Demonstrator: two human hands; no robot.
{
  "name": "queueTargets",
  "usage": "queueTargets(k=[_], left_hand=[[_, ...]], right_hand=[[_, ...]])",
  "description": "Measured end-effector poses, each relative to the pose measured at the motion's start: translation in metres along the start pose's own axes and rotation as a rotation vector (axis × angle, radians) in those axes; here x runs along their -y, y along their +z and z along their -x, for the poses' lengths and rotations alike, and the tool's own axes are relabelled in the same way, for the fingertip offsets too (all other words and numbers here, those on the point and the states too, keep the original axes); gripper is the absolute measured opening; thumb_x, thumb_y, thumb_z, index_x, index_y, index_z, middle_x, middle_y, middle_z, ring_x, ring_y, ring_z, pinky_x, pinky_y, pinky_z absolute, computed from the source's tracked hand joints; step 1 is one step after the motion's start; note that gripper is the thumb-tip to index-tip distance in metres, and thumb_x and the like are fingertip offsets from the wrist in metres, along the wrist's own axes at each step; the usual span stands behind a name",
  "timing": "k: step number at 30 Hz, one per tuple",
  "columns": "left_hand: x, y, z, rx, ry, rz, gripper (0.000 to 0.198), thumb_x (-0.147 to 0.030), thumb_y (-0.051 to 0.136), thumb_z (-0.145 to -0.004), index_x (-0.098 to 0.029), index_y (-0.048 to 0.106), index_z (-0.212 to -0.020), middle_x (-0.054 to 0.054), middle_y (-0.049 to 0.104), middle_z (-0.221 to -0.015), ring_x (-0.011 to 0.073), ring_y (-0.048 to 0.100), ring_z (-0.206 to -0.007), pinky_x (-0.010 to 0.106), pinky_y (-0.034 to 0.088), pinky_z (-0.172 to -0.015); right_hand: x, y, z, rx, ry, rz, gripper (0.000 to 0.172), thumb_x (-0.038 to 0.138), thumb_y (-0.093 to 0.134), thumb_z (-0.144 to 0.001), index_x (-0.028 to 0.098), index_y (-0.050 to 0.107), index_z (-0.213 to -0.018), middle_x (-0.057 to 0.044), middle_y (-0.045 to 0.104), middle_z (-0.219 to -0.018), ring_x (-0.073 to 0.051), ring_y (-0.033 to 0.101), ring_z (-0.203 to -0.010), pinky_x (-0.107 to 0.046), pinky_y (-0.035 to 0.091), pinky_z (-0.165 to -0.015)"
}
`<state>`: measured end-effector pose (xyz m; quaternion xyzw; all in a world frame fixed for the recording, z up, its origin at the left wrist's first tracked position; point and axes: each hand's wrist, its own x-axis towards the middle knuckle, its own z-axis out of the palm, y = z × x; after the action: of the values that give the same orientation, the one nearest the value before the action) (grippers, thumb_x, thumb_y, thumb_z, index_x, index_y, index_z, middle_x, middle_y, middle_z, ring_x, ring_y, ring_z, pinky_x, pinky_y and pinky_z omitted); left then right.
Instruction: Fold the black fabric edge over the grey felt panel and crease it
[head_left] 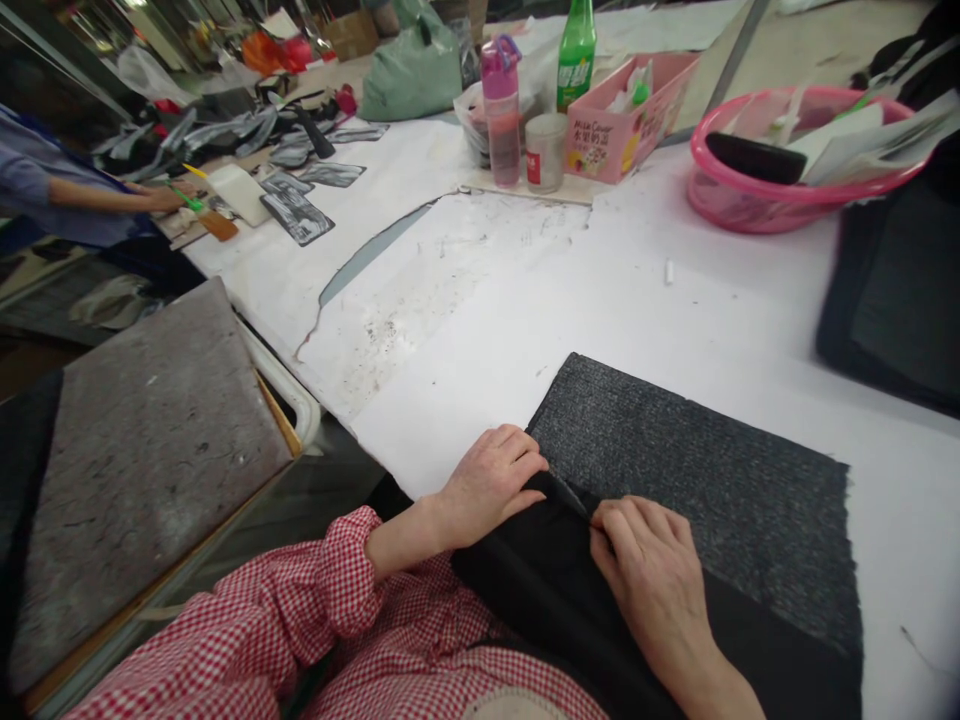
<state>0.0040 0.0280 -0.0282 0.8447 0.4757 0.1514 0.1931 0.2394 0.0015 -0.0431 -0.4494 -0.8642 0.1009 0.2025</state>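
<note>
A dark grey speckled fabric piece point(712, 470) lies on the white table point(525, 330), its near part folded over into black cloth point(540, 580) that hangs toward my lap. My left hand point(491, 480) rests on the fold's left end, fingers curled over the cloth edge. My right hand point(645, 565) pinches the fold line a little to the right, fingers pressed together on the black cloth. Both wrists come out of red checked sleeves.
A pink basin point(780, 195) holds papers at back right. A pink box point(626, 125), green bottle point(576, 50), pink bottle point(501, 105) and a jar point(545, 150) stand behind. Another person's arm point(97, 195) works at far left. A grey felt board point(142, 450) lies left.
</note>
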Motion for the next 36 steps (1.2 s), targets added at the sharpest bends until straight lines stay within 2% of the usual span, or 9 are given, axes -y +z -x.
queueTargets(k=[4, 8, 11, 14, 17, 21, 28, 32, 36], left_hand=[[-0.003, -0.005, -0.004, -0.006, 0.026, -0.05, 0.028, -0.026, 0.069, -0.088, -0.015, 0.056, -0.11, 0.01, 0.053, -0.115, 0.0284, 0.046, -0.112, 0.044, 0.043, -0.095], [-0.009, -0.002, -0.015, 0.032, 0.229, -0.051, 0.027, -0.015, 0.057, -0.092, -0.018, 0.057, -0.119, 0.008, 0.055, -0.122, 0.0265, 0.042, -0.124, 0.042, 0.037, -0.105], [-0.014, 0.006, -0.027, 0.069, 0.375, -0.053, 0.02, -0.019, 0.052, -0.096, -0.018, 0.059, -0.115, 0.007, 0.06, -0.115, 0.0244, 0.046, -0.118, 0.04, 0.037, -0.102], [-0.018, 0.012, -0.036, 0.079, 0.423, -0.126, 0.014, -0.027, 0.053, -0.098, -0.017, 0.062, -0.101, 0.007, 0.061, -0.102, 0.024, 0.05, -0.105, 0.04, 0.039, -0.094], [-0.015, 0.011, -0.039, 0.098, 0.413, -0.2, 0.02, -0.035, 0.061, -0.094, -0.017, 0.06, -0.086, 0.005, 0.058, -0.092, 0.0239, 0.049, -0.095, 0.039, 0.039, -0.086], [0.001, 0.001, -0.032, 0.076, 0.339, -0.195, 0.026, -0.04, 0.063, -0.093, -0.018, 0.059, -0.081, 0.004, 0.055, -0.093, 0.0225, 0.048, -0.096, 0.037, 0.037, -0.086], [0.048, -0.04, -0.008, 0.091, 0.143, -0.228, 0.037, -0.048, 0.068, -0.087, -0.016, 0.058, -0.071, 0.005, 0.055, -0.089, 0.0223, 0.049, -0.091, 0.035, 0.037, -0.082], [0.044, -0.047, -0.01, -0.006, 0.08, -0.102, 0.045, -0.057, 0.07, -0.081, -0.016, 0.062, -0.099, 0.007, 0.059, -0.1, 0.0242, 0.051, -0.098, 0.036, 0.039, -0.085], [0.019, -0.02, -0.024, 0.081, 0.326, -0.014, 0.051, -0.055, 0.064, -0.088, -0.018, 0.056, -0.123, 0.009, 0.061, -0.11, 0.0253, 0.05, -0.11, 0.038, 0.039, -0.092]], right_hand=[[0.001, 0.001, 0.0, -0.042, 0.039, -0.022, 0.007, 0.017, 0.049, -0.096, 0.021, 0.049, -0.09, -0.002, 0.059, -0.087, -0.021, 0.054, -0.086, -0.038, 0.037, -0.081], [0.0, 0.003, 0.002, -0.061, 0.055, -0.023, 0.004, 0.016, 0.049, -0.095, 0.02, 0.049, -0.095, -0.003, 0.059, -0.087, -0.021, 0.054, -0.086, -0.038, 0.038, -0.08], [0.0, 0.004, 0.003, -0.06, 0.056, -0.019, 0.005, 0.016, 0.048, -0.096, 0.02, 0.05, -0.096, -0.003, 0.058, -0.086, -0.021, 0.053, -0.084, -0.038, 0.038, -0.078], [0.0, 0.005, 0.004, -0.069, 0.042, -0.03, 0.005, 0.015, 0.048, -0.096, 0.02, 0.049, -0.094, -0.003, 0.057, -0.084, -0.021, 0.052, -0.082, -0.037, 0.038, -0.078], [-0.001, 0.006, 0.005, -0.088, 0.046, -0.038, 0.005, 0.015, 0.05, -0.095, 0.019, 0.049, -0.095, -0.003, 0.057, -0.084, -0.02, 0.053, -0.083, -0.037, 0.038, -0.079], [-0.001, 0.007, 0.007, -0.084, 0.067, -0.024, 0.007, 0.017, 0.052, -0.095, 0.019, 0.052, -0.102, -0.002, 0.059, -0.086, -0.021, 0.054, -0.084, -0.038, 0.038, -0.081], [0.0, 0.005, 0.007, -0.068, 0.073, -0.01, 0.006, 0.018, 0.052, -0.096, 0.019, 0.055, -0.101, -0.002, 0.06, -0.085, -0.021, 0.054, -0.085, -0.038, 0.037, -0.081], [-0.001, 0.006, 0.007, -0.05, 0.057, 0.005, 0.007, 0.018, 0.051, -0.097, 0.02, 0.058, -0.1, -0.002, 0.061, -0.086, -0.021, 0.054, -0.085, -0.038, 0.036, -0.081], [-0.001, 0.006, 0.007, -0.052, 0.046, 0.026, 0.008, 0.019, 0.051, -0.097, 0.02, 0.059, -0.1, -0.003, 0.062, -0.087, -0.021, 0.054, -0.085, -0.038, 0.036, -0.08]])
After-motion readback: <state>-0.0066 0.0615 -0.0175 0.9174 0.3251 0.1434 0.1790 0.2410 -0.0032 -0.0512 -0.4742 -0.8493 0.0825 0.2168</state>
